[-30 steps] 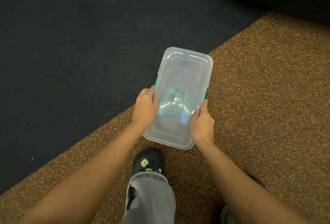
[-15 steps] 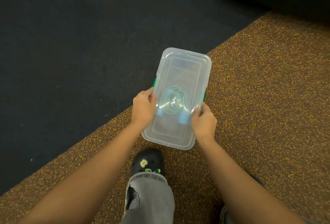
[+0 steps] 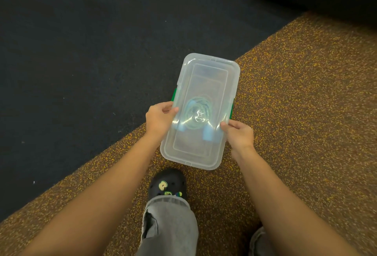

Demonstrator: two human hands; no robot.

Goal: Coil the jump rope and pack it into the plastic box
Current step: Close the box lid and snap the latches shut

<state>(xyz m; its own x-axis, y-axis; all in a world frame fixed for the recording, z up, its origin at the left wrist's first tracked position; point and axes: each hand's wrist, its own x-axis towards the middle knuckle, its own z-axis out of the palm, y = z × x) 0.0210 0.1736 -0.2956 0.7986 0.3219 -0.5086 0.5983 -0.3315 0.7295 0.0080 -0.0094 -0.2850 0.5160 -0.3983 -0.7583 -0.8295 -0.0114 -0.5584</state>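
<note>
Above the speckled floor, I hold the lidded plastic box with my left hand at nine o'clock and right hand at three, fingers pinching its rim. The coiled jump rope lies inside. The green latches look unfastened; tilting could pop the lid.

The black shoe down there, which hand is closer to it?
The left hand, though not by much. It grips the box edge above the shoe, a little to its left; the right hand holds the opposite edge, farther off to the shoe's right.
</note>
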